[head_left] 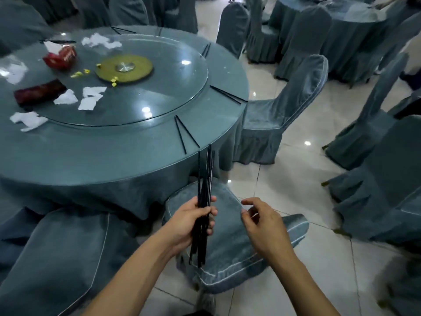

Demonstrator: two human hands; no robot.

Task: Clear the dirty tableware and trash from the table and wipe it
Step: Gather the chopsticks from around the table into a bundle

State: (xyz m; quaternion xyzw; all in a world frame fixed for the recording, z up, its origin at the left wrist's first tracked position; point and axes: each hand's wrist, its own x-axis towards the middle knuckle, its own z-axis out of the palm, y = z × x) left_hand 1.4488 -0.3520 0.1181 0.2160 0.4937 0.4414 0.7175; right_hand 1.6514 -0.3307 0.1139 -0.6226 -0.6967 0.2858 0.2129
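Observation:
My left hand [193, 221] grips a bundle of several black chopsticks [205, 179], held upright in front of the round table [102, 151]. My right hand [262, 224] hovers beside it with loosely curled fingers, holding nothing. More pairs of black chopsticks lie on the table's rim: the nearest pair [185, 136], a second pair [227, 95] further right and a third pair [206, 50] at the far side. Torn white napkins [87, 98], a red packet [60, 58], a dark red box [39, 92] and yellow scraps [78, 74] litter the glass turntable [159, 87].
Chairs in blue-grey covers surround the table: one chair [227, 242] right below my hands, another chair [57, 258] at the lower left, a third chair [280, 115] to the right. A second covered table [341, 26] stands at the back right. The floor [296, 179] is glossy tile.

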